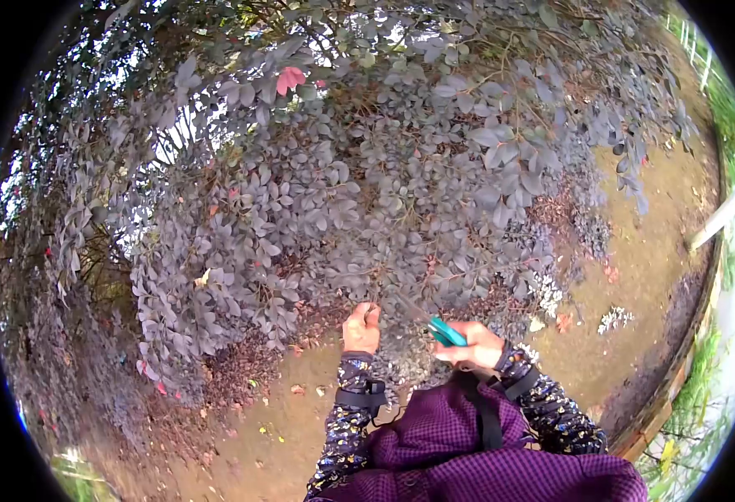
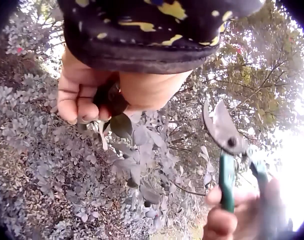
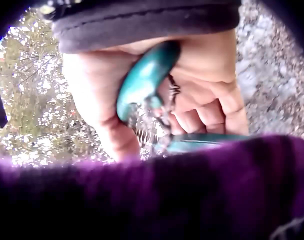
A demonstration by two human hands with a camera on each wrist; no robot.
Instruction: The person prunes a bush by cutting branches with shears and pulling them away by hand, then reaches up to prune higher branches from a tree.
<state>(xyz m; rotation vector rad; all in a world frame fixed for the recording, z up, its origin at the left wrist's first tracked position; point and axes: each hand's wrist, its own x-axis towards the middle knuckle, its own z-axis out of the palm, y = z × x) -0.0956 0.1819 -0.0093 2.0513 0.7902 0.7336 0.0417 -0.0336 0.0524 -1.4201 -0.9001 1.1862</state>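
In the head view my right hand holds a pair of pruning shears with teal handles, their blades pointing into the bush. The left wrist view shows the blades spread apart. One handle lies across the right palm in the right wrist view, with the spring beside it. My left hand is to the left of the shears, at the bush's lower edge. Its curled fingers grip a leafy twig, partly hidden inside the hand.
A large bush with dark purplish leaves spreads in front, with a pink flower near its top. Bare soil lies below, strewn with fallen leaves. A wooden edging and a white post stand at the right.
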